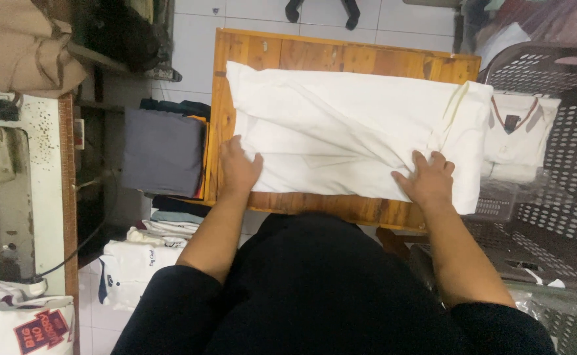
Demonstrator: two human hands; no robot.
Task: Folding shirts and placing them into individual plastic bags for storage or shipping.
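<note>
Left hand, right hand flat on white garment, wooden table.

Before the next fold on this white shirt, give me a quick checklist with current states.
1. Left hand flat on the white shirt: ok.
2. Right hand pressing the near edge: ok.
3. Shirt fully on the wooden table: not ok, the right end overhangs.
4. Cloth smooth: not ok, creases run across the middle.
5. Collar lying flat: cannot tell.
6. Grey laundry basket within reach at right: ok.
</note>
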